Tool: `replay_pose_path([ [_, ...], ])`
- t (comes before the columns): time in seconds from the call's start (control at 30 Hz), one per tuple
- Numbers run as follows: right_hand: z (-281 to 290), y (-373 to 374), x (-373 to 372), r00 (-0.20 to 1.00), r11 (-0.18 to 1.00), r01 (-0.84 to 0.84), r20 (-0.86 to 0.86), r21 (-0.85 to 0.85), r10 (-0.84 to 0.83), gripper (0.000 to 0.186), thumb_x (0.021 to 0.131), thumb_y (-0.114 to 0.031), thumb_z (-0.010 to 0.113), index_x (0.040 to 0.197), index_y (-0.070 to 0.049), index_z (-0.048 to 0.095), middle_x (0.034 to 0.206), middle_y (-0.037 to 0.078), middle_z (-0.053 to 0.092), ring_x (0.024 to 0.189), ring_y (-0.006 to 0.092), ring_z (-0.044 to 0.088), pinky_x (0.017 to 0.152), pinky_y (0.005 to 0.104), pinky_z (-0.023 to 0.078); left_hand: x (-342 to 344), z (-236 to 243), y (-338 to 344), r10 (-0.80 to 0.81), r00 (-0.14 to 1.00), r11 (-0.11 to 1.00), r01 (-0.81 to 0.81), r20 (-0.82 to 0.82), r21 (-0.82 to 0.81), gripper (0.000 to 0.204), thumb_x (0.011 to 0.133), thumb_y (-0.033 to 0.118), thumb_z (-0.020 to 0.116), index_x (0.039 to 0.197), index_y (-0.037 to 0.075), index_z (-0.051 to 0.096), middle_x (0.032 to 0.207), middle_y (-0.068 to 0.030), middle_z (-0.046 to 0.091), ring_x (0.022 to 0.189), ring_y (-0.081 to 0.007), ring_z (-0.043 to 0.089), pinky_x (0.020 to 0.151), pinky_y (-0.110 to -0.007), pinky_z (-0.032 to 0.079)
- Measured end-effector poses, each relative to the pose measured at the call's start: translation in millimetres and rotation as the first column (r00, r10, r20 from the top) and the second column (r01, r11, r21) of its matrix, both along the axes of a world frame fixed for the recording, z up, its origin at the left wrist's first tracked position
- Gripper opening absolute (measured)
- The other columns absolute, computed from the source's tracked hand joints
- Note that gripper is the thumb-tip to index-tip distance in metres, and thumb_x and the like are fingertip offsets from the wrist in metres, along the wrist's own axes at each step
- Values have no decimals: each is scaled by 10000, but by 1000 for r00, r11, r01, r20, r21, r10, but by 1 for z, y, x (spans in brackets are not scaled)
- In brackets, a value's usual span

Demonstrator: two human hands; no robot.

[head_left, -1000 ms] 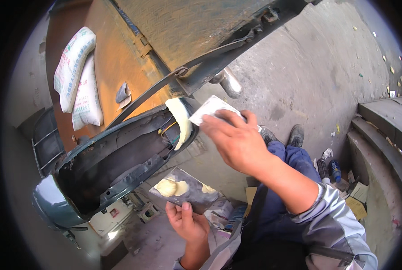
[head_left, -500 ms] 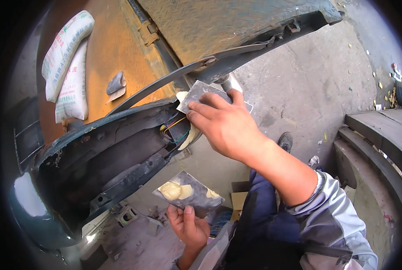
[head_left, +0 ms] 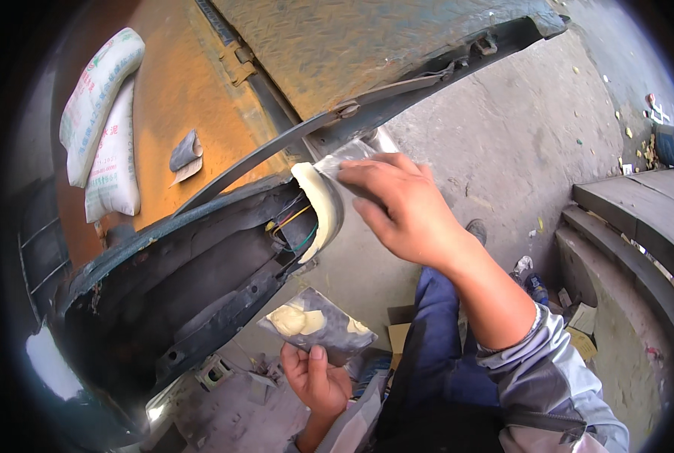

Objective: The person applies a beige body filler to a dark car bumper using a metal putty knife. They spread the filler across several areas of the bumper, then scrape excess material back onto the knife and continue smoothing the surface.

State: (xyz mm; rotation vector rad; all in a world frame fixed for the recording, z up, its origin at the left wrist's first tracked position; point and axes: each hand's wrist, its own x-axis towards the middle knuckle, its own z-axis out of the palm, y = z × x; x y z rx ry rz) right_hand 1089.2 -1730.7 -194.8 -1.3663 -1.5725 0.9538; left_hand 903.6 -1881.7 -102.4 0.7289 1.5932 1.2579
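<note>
My left hand (head_left: 319, 383) grips a thin grey putty board (head_left: 332, 341) by its lower edge, thumb on top. Cream-yellow putty (head_left: 294, 321) lies in a lump on that board, with a smaller smear at its right corner. Over the end of the dark green vehicle panel (head_left: 235, 185), my right hand (head_left: 408, 205) has its fingers on a flat grey putty spreader (head_left: 335, 157), partly covered by the hand. A curved band of cream putty (head_left: 323, 215) coats the panel's end. Beside it, coloured wires (head_left: 291, 223) show inside the hollow panel.
Two white printed sacks (head_left: 110, 151) and folded sandpaper (head_left: 186, 155) lie on the rusty orange truck bed (head_left: 208, 106). A dark metal strap (head_left: 265, 155) crosses toward the tailgate. Curved steps (head_left: 635, 219) stand at right; a cardboard box (head_left: 399, 340) is by my legs.
My right hand and the spreader have shifted slightly right, off the panel's end, exposing more of the smooth putty band. My left hand and its board stay nearly still.
</note>
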Motion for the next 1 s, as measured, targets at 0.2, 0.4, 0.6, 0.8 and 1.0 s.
replay_pose_path([
  [0.2, -25, 3, -10, 941, 987, -55, -337, -150, 2, 379, 845, -94, 665, 1222, -76, 633, 1187, 105, 664, 1083, 291, 598, 882, 358, 496, 4, -1, 10, -38, 999, 999, 38, 13, -4, 440, 897, 4, 525, 1327, -39, 448, 1236, -107, 573, 1144, -199, 535, 1032, -357, 401],
  [0.4, -38, 14, -11, 884, 979, -174, -454, -105, 109, 338, 857, -68, 662, 1195, -53, 647, 1179, 106, 670, 1100, 269, 605, 958, 378, 480, 5, -1, 18, -89, 994, 996, 88, 59, 24, 460, 905, 9, 508, 1355, -31, 424, 1284, -130, 553, 1199, -233, 521, 1069, -400, 389],
  [0.6, -38, -51, 40, 718, 867, -400, -690, -296, 96, 340, 851, -22, 672, 1189, -23, 633, 1240, 136, 646, 1172, 255, 595, 1003, 368, 454, 28, -2, 37, -53, 993, 998, 55, 105, -16, 451, 935, 19, 495, 1379, -4, 419, 1343, -138, 530, 1246, -254, 507, 1090, -425, 376],
  [0.8, -39, -75, 85, 655, 887, -386, -752, -256, 68, 399, 877, -70, 661, 1268, -38, 592, 1308, 123, 610, 1174, 250, 581, 974, 355, 452, 76, -9, 53, 22, 991, 998, -15, 132, -61, 436, 948, 18, 499, 1379, 14, 432, 1357, -140, 533, 1264, -251, 502, 1099, -430, 372],
  [1.0, -48, -58, 136, 840, 925, -275, -533, -262, 99, 338, 857, -56, 658, 1191, -14, 626, 1255, 136, 635, 1135, 316, 583, 994, 397, 445, 119, -11, 62, 58, 998, 998, -57, 12, -33, 443, 929, 7, 525, 1362, 7, 429, 1323, -122, 549, 1243, -237, 512, 1097, -413, 371],
])
